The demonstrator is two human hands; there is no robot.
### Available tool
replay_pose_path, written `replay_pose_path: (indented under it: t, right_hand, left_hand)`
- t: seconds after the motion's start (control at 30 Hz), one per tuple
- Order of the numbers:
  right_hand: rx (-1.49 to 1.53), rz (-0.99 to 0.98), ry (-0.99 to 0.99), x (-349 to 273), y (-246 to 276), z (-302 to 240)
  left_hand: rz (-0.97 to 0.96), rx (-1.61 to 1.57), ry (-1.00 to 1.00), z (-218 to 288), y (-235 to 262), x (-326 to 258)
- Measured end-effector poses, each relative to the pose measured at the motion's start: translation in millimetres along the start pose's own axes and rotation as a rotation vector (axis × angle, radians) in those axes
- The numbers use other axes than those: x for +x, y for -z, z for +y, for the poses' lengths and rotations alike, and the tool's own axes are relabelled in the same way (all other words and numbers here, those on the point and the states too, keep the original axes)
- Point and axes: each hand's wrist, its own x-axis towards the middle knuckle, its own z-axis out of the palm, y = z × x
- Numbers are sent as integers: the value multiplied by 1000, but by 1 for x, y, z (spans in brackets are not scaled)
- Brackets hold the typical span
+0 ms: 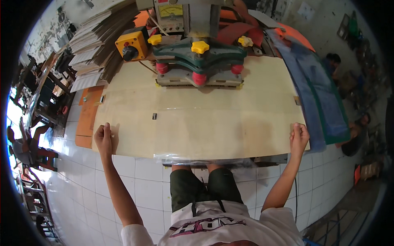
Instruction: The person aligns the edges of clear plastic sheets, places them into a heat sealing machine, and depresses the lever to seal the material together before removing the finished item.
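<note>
My left hand (104,138) is closed, thumb and fingers pressed together, over the left front part of a wide pale yellow board (197,135). At the board's right front edge my right hand (299,138) is closed in a similar pinch. Anything thin between the fingers of either hand is too hard to see. Glossy streaks cross the board's middle, and clear plastic film (201,158) shows along its front edge. A small dark piece (154,116) lies left of centre. Beyond it, a green press head (199,55) with yellow star knobs stands above the board's far part.
A yellow switch box (132,44) and a meter (170,16) stand beside the press. Stacked sheets (92,45) rise at far left. Blue translucent sheets with green edging (320,90) hang at right. Other people (334,59) sit farther off.
</note>
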Motion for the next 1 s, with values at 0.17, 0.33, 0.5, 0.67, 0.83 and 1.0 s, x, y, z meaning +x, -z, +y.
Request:
replay_pose_path:
  t: [0.17,0.33,0.5,0.67,0.83,1.0]
  right_hand:
    - [-33,48,0,0,-1,-2]
    - [-34,23,35,1,-2,0]
    - [-56,36,-11,-1,-2,-3]
    - [-50,46,28,-1,-1,-1]
    - [-34,15,38,0,2,1]
    - [-23,18,39,1,2,4]
  left_hand:
    - [-1,49,-47,0,-4,1]
    - [-8,64,-36,1,-1,0]
    - [-6,85,-32,2,-1,-1]
    - [-10,97,-12,-1,-1,1]
    - [-16,111,-17,2,-2,-1]
    - [-12,111,-5,5,-2,-2]
